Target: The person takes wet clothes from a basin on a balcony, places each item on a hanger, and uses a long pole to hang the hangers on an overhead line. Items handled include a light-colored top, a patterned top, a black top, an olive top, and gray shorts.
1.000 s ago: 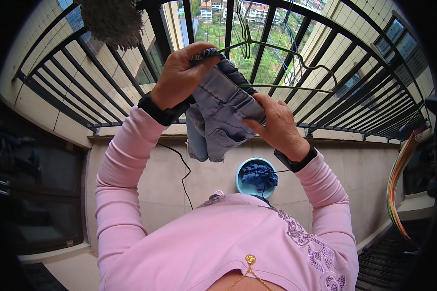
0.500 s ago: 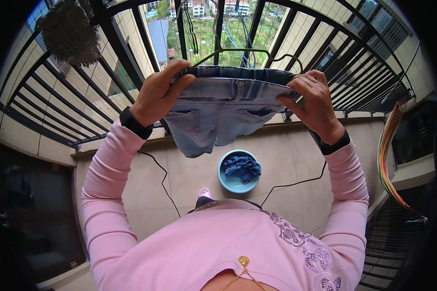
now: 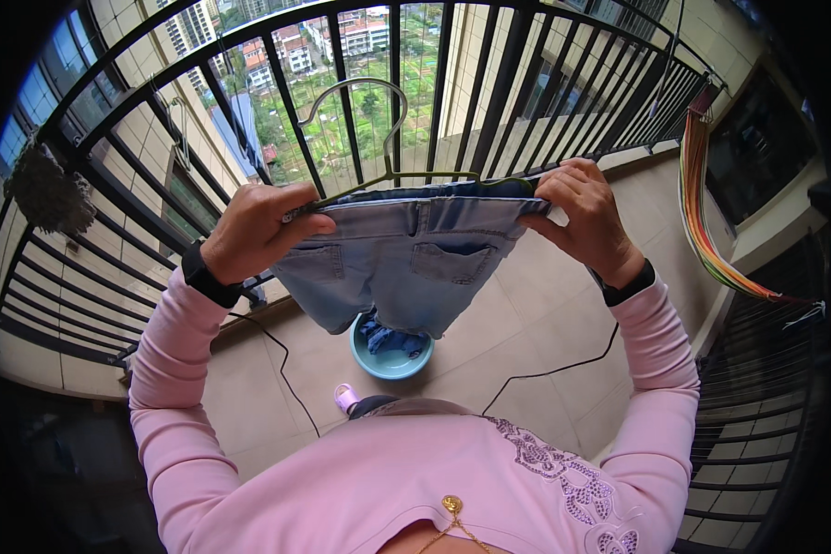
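Light-blue denim shorts (image 3: 383, 263) hang in front of me, waistband up, with two patch pockets facing me. A green clothes hanger (image 3: 434, 174) with a bare metal hook runs along the inside of the waistband. My left hand (image 3: 266, 226) pinches the left end of the waistband between thumb and fingers. At the right end, my right hand (image 3: 589, 217) grips the waistband the same way, stretching it wide. The hanger's tips are hidden by the cloth and my fingers. The hook stands free, touching nothing.
Below the shorts, a light-blue basin (image 3: 395, 371) on the tiled floor holds dark-blue wet-looking cloth (image 3: 399, 344). Black railings (image 3: 337, 102) curve around the balcony. A grey mop head (image 3: 51, 189) is at left, a striped hammock (image 3: 697, 203) at right. Black cords hang from both wrists.
The view has swung to the right. My hands and the shorts sit slightly lower in view, and the shorts now cover part of the basin. Both hands keep their hold on the waistband.
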{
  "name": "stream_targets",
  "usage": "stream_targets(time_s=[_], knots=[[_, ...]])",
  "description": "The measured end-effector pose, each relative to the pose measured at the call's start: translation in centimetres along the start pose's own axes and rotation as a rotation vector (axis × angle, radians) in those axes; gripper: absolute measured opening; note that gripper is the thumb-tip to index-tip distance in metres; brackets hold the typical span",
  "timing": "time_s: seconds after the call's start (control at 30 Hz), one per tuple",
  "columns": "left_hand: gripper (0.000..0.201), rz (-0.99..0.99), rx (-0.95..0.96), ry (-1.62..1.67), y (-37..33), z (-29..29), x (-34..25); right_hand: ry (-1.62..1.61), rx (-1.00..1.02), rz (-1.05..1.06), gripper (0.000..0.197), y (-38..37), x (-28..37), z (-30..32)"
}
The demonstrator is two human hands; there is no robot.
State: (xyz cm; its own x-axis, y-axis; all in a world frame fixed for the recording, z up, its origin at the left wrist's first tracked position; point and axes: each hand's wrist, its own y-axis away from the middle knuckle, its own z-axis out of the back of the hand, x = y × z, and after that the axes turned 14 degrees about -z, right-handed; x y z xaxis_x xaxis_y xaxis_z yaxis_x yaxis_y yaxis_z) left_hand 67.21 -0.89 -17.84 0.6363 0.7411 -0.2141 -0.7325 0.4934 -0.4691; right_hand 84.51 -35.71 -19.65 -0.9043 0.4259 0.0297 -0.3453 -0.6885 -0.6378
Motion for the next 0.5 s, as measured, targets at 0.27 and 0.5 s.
stream_targets(time_s=[0.27,0.5], knots=[[0.033,-0.057,0.094,0.305,-12.6,-8.2,-6.1,0.182,-0.063,-0.098,0.029,12.2,-8.4,9.6],[0.029,-0.236,0.127,0.265,-22.5,-15.0,-8.7,0.375,-0.066,-0.236,0.026,20.0,-12.8,15.2]])
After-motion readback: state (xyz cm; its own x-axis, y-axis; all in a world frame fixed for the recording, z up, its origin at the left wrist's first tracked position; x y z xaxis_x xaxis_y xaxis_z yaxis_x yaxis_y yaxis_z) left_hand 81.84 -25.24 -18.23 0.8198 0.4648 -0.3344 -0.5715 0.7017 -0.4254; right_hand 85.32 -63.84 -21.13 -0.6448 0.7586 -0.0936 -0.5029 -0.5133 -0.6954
